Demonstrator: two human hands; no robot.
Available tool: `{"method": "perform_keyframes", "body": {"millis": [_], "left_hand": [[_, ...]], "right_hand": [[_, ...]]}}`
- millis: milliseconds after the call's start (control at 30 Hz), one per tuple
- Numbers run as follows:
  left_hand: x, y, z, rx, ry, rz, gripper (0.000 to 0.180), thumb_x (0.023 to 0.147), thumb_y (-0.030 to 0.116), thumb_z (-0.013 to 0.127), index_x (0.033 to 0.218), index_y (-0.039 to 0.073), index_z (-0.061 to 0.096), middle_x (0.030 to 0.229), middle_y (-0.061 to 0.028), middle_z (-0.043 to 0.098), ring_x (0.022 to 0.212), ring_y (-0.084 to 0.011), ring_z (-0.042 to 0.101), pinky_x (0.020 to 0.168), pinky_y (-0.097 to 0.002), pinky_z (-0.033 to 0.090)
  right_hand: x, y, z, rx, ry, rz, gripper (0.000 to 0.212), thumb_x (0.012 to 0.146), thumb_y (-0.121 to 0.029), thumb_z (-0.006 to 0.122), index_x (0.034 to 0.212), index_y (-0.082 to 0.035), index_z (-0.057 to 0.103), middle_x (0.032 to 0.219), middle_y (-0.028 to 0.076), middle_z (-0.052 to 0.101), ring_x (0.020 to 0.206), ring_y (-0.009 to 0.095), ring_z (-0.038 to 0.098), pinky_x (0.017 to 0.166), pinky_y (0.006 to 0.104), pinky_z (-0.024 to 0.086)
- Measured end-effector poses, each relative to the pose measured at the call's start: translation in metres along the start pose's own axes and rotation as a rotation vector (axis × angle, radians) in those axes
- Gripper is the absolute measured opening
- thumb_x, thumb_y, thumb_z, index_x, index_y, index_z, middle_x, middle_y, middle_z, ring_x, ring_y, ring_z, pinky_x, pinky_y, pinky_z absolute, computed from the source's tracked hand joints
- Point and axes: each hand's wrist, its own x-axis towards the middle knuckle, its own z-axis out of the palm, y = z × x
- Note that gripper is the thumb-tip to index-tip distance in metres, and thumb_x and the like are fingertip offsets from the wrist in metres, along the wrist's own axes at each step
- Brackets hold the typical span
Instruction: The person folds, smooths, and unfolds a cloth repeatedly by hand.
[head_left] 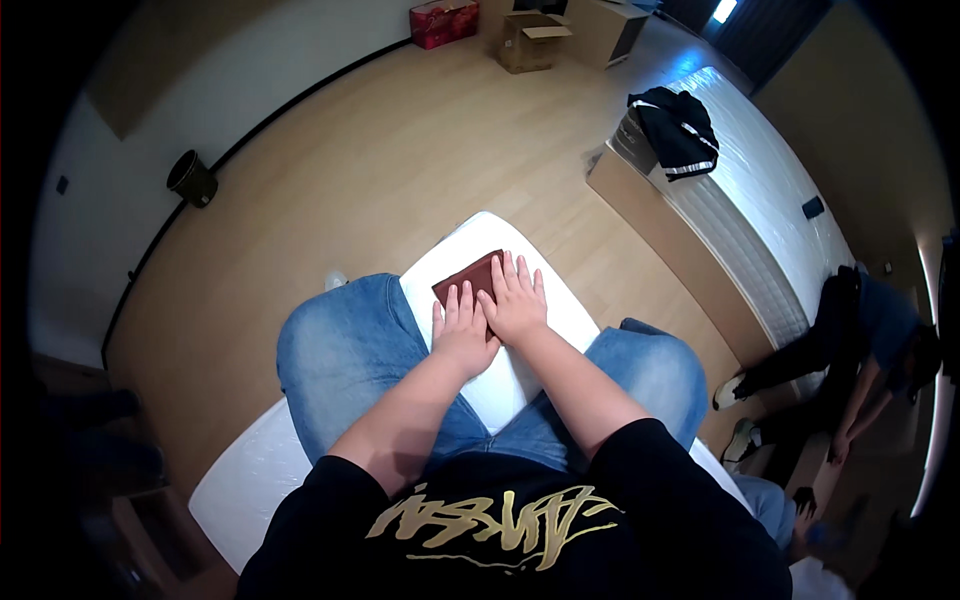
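Between my knees is a white, smooth-topped surface [485, 232] with rounded corners. A flat reddish-brown rectangular piece [466, 279], perhaps leather or folded cloth, lies on it at a slant. My left hand [463, 335] rests flat over its near left part, fingers stretched out and slightly spread. Beside it, my right hand [517, 302] presses flat on the right part, fingers pointing away from me. The two thumbs nearly meet. Both hands are open and grip nothing; their palms hide much of the brown piece.
To the right stands a plastic-wrapped mattress [757, 160] on a wooden base, with a black jacket [678, 130] on it. Another person [880, 320] bends over at the far right. A dark bin [192, 180] stands by the left wall; a cardboard box [527, 48] is at the back.
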Motion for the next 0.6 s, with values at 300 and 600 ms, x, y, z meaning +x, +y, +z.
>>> {"method": "perform_keyframes", "body": {"millis": [300, 600], "left_hand": [[-0.032, 0.022, -0.030, -0.089, 0.052, 0.034, 0.065, 0.091, 0.040, 0.063, 0.145, 0.007, 0.050, 0.150, -0.0209, 0.046, 0.140, -0.0393, 0.041, 0.113, -0.0608, 0.029], [0.004, -0.023, -0.003, -0.213, 0.427, -0.037, 0.022, 0.090, 0.017, 0.067, 0.110, 0.009, 0.069, 0.110, -0.0115, 0.063, 0.106, -0.0349, 0.059, 0.093, -0.0494, 0.048]], "right_hand": [[-0.057, 0.023, -0.014, 0.192, -0.039, 0.033, 0.067, 0.098, -0.038, 0.056, 0.156, -0.010, 0.038, 0.164, 0.015, 0.033, 0.151, 0.039, 0.028, 0.123, 0.0557, 0.020], [-0.052, 0.032, -0.012, 0.485, 0.165, 0.070, 0.052, 0.078, -0.020, 0.076, 0.128, -0.012, 0.061, 0.135, 0.009, 0.057, 0.136, 0.032, 0.045, 0.114, 0.0487, 0.033]]}}
